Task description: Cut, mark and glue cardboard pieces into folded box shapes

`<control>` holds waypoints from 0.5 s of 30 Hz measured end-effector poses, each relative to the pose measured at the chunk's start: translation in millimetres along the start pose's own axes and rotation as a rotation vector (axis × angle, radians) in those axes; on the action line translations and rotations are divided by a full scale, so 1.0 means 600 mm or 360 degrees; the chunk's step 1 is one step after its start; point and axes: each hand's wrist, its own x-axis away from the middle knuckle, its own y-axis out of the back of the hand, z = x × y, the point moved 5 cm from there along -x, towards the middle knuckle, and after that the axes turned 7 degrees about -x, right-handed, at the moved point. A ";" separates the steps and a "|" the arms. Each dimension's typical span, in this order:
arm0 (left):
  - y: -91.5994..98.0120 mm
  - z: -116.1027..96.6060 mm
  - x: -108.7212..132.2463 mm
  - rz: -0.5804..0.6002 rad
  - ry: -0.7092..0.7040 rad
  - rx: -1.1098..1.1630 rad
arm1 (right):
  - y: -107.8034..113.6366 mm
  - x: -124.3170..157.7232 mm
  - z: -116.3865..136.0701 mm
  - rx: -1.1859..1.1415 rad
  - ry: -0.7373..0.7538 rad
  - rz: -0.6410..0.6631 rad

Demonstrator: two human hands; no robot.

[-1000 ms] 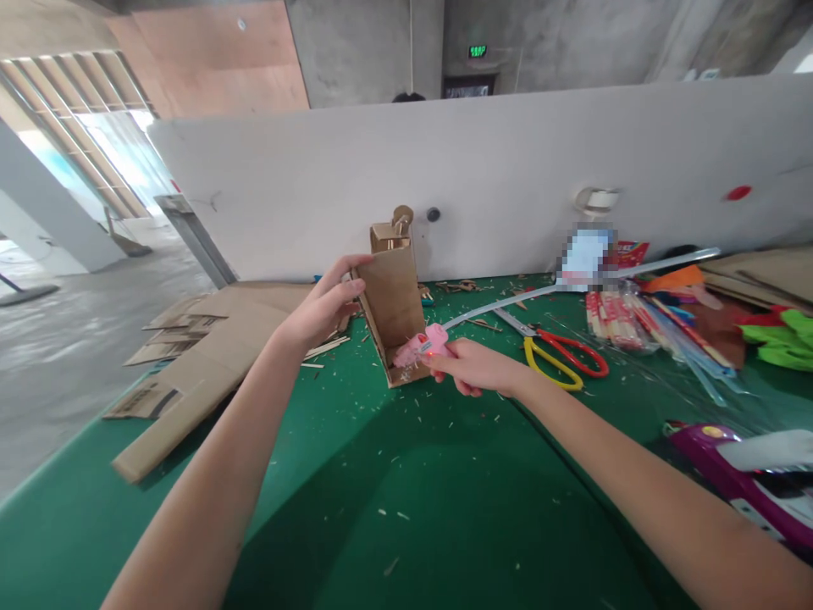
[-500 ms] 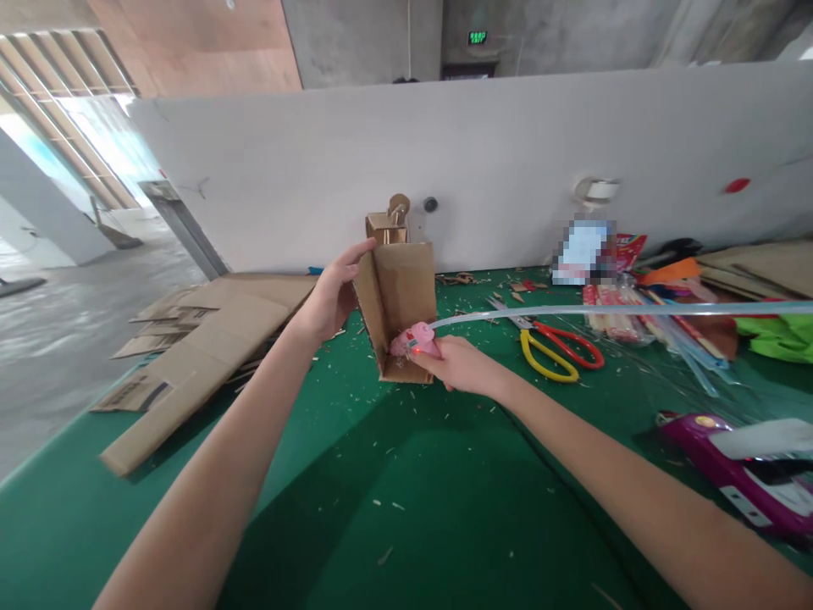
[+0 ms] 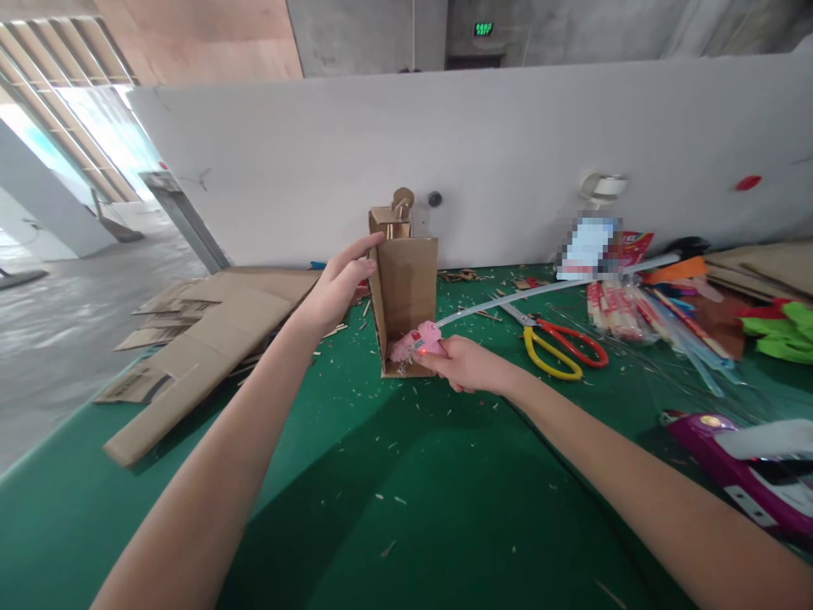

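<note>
A: What is seen nearest, at frame centre?
B: A glue gun (image 3: pixel 420 341) is gripped by the right hand (image 3: pixel 467 364), nozzle inside the box (image 3: pixel 406 292) base.
A: And beyond?
B: The box wall is steadied by the left hand (image 3: pixel 336 288), fingers closed loosely. Gluing seems underway; a steady bead along the seam is called for. Scissors (image 3: pixel 559 346) lie right.

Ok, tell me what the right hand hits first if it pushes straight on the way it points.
Likely the cardboard piece: the right hand aims its pink glue gun left at its base, nozzle about touching.
</note>
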 end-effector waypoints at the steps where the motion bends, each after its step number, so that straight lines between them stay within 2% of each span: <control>1: 0.001 -0.002 0.001 0.0012 0.0011 0.0018 | 0.000 0.003 0.000 0.0011 -0.0010 0.0034; 6: 0.009 -0.013 0.007 0.0054 0.0060 0.0023 | 0.005 0.012 -0.002 -0.0001 0.0023 0.0175; 11: 0.014 -0.018 0.009 0.0102 0.0043 0.0010 | 0.008 0.005 -0.006 0.0012 0.0080 0.0035; 15: 0.023 -0.032 0.008 0.0095 -0.0035 -0.0245 | 0.006 0.008 -0.005 0.0164 0.0064 0.0131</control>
